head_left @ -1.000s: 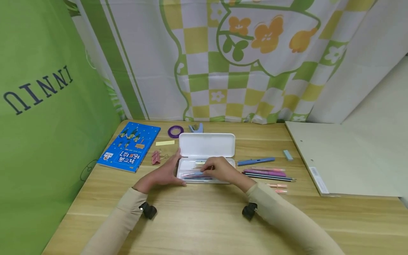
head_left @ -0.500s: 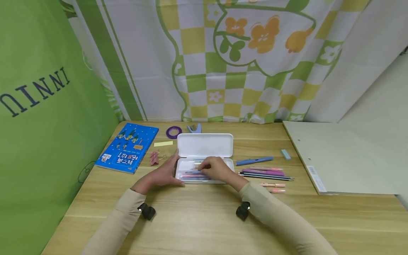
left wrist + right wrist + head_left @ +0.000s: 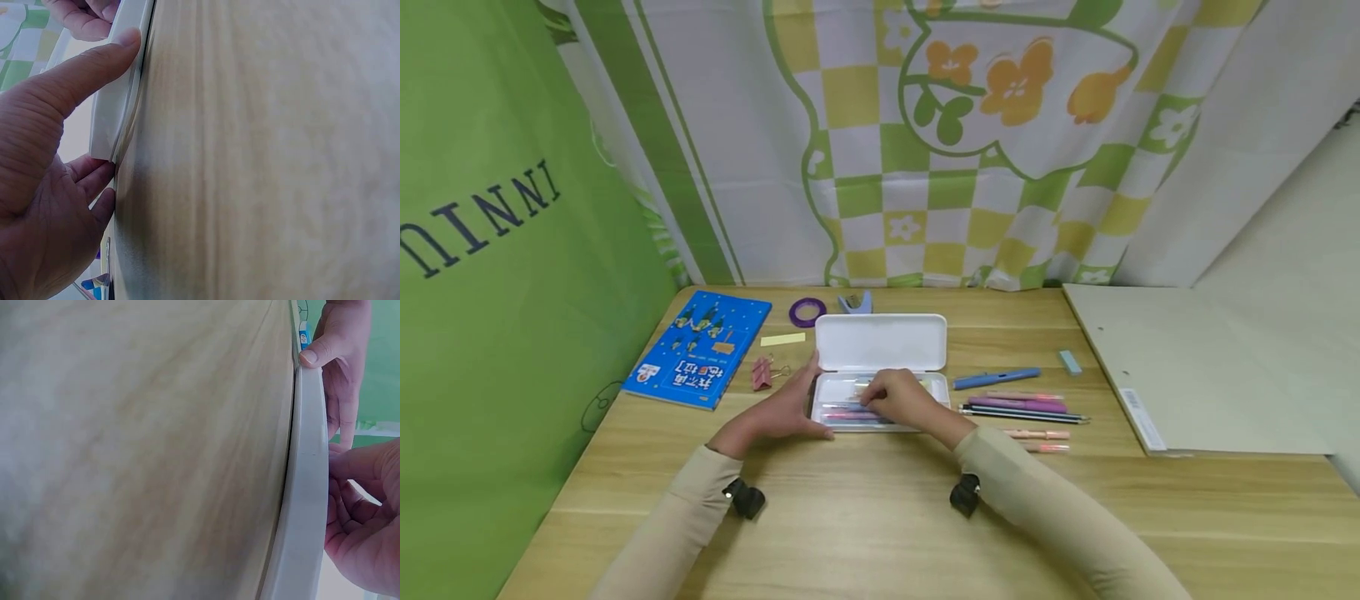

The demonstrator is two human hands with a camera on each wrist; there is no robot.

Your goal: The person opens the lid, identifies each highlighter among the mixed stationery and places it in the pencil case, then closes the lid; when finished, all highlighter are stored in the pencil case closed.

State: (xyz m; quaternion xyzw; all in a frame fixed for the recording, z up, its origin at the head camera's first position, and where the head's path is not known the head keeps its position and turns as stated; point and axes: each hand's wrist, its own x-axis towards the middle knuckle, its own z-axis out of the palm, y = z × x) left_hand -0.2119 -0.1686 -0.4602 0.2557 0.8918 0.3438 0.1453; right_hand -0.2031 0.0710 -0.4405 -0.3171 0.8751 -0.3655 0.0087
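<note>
A white pencil case lies with its lid (image 3: 880, 342) flat behind its tray (image 3: 838, 388) on the wooden table. My left hand (image 3: 786, 408) braces the tray's left end, thumb (image 3: 75, 81) straight along the front wall (image 3: 115, 112) and fingers against the end. My right hand (image 3: 898, 398) is inside the tray, fingers curled down on the pens there; a pink pen (image 3: 848, 414) sticks out left of the fingertips. In the right wrist view the case wall (image 3: 306, 506) runs past my right hand (image 3: 362, 519) to my left hand (image 3: 337, 356).
Right of the case lie a blue pen (image 3: 996, 379), several pens and pencils (image 3: 1018, 408), two pink pens (image 3: 1037, 434) and an eraser (image 3: 1070, 362). On the left are a blue book (image 3: 700, 348), pink binder clips (image 3: 765, 372), a yellow note (image 3: 782, 339) and purple tape (image 3: 807, 312). A grey board (image 3: 1195, 375) fills the right.
My right hand has slid a little to the left inside the tray, over the pens. My left hand stays on the case's left end.
</note>
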